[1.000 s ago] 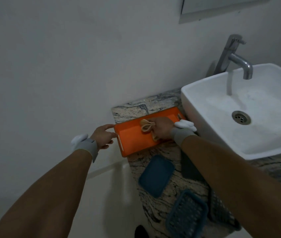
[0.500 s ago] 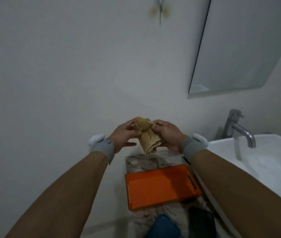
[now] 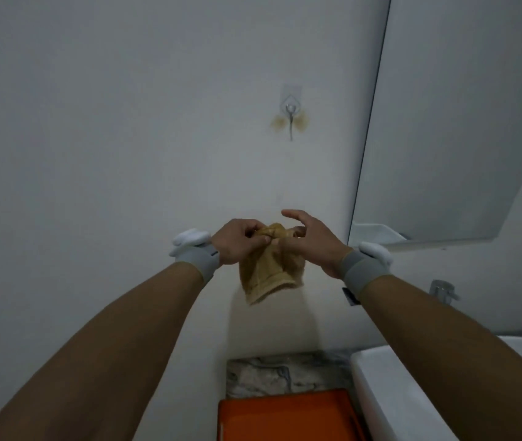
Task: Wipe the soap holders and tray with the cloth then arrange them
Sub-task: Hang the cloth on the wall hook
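Note:
A tan cloth [image 3: 269, 272] hangs in the air in front of the white wall, held at its top edge by both hands. My left hand [image 3: 237, 241] pinches the cloth's upper left corner. My right hand [image 3: 310, 241] grips the upper right part, with the thumb and forefinger lifted. The orange tray [image 3: 288, 418] lies far below on the marble counter [image 3: 266, 374], at the bottom of the view. The soap holders are out of view.
A metal hook [image 3: 290, 117] on a clear adhesive pad sticks to the wall above the hands. A mirror [image 3: 460, 122] fills the upper right. The white basin [image 3: 377, 383] stands right of the tray, and the tap top [image 3: 442, 289] shows behind my right forearm.
The cloth left the tray and rose with both hands up in front of the wall. The view tilted upward, so the blue soap holders dropped out of sight and the hook came into view.

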The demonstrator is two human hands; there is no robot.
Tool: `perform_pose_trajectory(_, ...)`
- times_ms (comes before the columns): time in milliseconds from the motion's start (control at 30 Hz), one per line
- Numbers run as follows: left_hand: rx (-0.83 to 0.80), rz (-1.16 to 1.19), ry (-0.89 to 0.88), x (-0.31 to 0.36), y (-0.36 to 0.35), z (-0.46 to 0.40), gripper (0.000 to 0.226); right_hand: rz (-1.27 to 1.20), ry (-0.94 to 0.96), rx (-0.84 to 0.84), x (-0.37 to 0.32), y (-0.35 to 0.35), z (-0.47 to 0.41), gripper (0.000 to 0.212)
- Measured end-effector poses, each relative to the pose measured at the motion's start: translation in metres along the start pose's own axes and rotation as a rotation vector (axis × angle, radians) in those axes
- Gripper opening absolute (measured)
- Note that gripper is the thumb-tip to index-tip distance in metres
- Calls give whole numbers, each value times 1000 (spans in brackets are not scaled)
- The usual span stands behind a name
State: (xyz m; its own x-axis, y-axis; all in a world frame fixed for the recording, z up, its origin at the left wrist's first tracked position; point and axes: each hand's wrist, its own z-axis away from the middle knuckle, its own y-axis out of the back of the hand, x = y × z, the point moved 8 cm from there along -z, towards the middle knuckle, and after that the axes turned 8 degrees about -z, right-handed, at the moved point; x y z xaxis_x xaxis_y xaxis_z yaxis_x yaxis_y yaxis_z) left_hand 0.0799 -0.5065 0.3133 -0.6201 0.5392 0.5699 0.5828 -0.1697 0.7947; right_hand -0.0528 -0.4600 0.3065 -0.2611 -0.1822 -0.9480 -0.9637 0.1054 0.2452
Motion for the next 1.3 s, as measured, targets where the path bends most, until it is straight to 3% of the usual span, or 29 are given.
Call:
perform_pose_trajectory(167,-13,27,54,11,16,-18,37,89,200,136,-44,31,-20,24)
perform_pose_trajectory(267,41,106,62,15,34,-24,29,121,217,210,-57,46,-29,12)
perform_pose_trajectory(400,358,112,-15,44,90,-41,15,203,285,371,-95,73,-46,11)
perform_pose_trajectory(500,577,-36,-80,75,122,-46,23,360,443,449,-138,80,-51,17)
perform_pose_trajectory(600,691,-149,-79,96,140,-51,23,497,574,500,-166,81,-57,26)
perform_pose_trajectory(700,749,-338,-110,120,152,-56,28,582,675,597,-181,85,-57,22)
perform_pose_trajectory(767,740,-497,-127,135,154,-63,34,626,653,659,-182,91,-70,19)
perform_pose_trajectory(867,635,-651,-47,139,145,-76,36,586,424,684,-164,100,-96,26)
perform_pose_trajectory(933,554,-612,33,131,133,-80,37,625,371,589,-155,91,-99,30)
perform_pose_trajectory(1067,424,-337,28,125,111,-74,48,714,341,404,-150,75,-83,37)
perform_pose_trajectory(1133,377,-355,41,124,111,-69,51,762,305,365,-149,76,-80,43)
perform_pose_trajectory(1200,375,-439,74,120,110,-59,54,826,306,358,-146,77,-69,45)
perform_pose_trajectory(1300,420,-483,115,102,103,-37,55,839,353,481,-140,78,-43,44)
